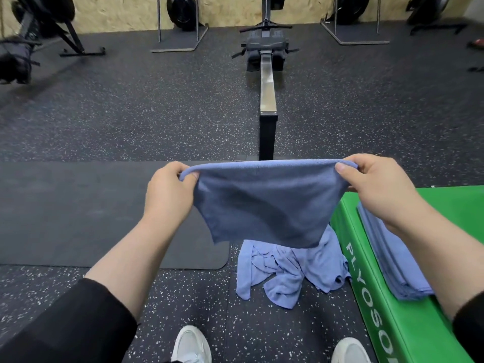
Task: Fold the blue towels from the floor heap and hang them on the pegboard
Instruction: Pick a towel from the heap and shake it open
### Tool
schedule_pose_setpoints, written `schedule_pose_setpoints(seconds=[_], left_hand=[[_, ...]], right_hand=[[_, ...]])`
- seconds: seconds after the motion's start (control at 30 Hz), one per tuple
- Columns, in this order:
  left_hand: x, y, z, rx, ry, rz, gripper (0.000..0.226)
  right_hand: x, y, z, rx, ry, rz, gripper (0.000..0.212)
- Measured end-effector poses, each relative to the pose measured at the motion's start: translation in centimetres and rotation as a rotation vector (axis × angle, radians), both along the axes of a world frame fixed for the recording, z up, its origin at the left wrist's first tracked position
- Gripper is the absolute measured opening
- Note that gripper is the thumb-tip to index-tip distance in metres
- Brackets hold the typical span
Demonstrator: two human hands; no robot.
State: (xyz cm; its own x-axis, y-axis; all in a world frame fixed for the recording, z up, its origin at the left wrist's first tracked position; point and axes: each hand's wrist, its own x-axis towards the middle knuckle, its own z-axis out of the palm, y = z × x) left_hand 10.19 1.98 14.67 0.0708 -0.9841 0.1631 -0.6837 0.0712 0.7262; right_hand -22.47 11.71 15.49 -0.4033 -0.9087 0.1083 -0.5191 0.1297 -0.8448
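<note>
Plenty of open floor [131, 113] ahead and to the left, plus a flat black mat [91, 213] that blocks nothing. Straight ahead though, rower rail [267, 87] running right up to the held towel [264, 205]. Right side boxed in by green plyo box [392, 310] with folded stack [392, 258] on top. Towel heap [288, 271] wedged against the box, just beside the mat's corner.

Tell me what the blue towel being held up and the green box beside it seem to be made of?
Held towel: soft fabric, probably microfibre or terry; matte, fine nap, sags between the hands. Green box: likely foam under vinyl; smooth, slightly glossy skin with printed white letters.
</note>
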Motion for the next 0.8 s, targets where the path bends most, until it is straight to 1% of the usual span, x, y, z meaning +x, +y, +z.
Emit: schedule_pose_setpoints(seconds=[0.13,0.23,0.27,0.33,0.43,0.5,0.57,0.67,0.73,0.8], left_hand=[[0.0,-0.4,0.3,-0.018,0.227,0.043,0.014],[0.2,-0.6,0.3,-0.010,0.322,0.058,0.017],[0.3,-0.7,0.4,-0.016,0.335,0.057,0.019],[0.7,-0.9,0.7,-0.029,0.345,0.052,0.020],[0.9,-1.0,1.0,-0.020,0.375,0.031,0.022],[0.8,-0.8,1.1,0.005,0.426,0.018,0.022],[0.3,-0.6,1.3,0.034,0.499,0.003,0.023],[-0.7,-0.2,1.4,0.116,0.631,0.017,0.023],[-1.4,0.1,1.1,0.200,0.698,0.051,0.018],[-2.1,0.5,0.7,0.283,0.730,0.084,0.020]], right_hand=[[0.3,0.0,0.5,-0.027,-0.010,-0.033,0.036],[0.5,0.1,1.2,-0.092,0.045,-0.044,0.022],[0.3,0.1,1.4,-0.113,0.063,-0.040,0.022],[0.1,0.1,1.6,-0.137,0.065,-0.024,0.031],[0.0,0.1,1.8,-0.136,0.015,-0.023,0.038],[0.1,0.2,1.8,-0.143,-0.016,-0.020,0.042],[0.3,0.2,2.0,-0.156,-0.089,-0.009,0.045],[0.2,0.2,1.9,-0.126,-0.203,0.006,0.052],[0.3,0.2,1.5,-0.065,-0.231,0.028,0.050],[0.8,0.3,1.0,0.003,-0.261,0.047,0.048]])
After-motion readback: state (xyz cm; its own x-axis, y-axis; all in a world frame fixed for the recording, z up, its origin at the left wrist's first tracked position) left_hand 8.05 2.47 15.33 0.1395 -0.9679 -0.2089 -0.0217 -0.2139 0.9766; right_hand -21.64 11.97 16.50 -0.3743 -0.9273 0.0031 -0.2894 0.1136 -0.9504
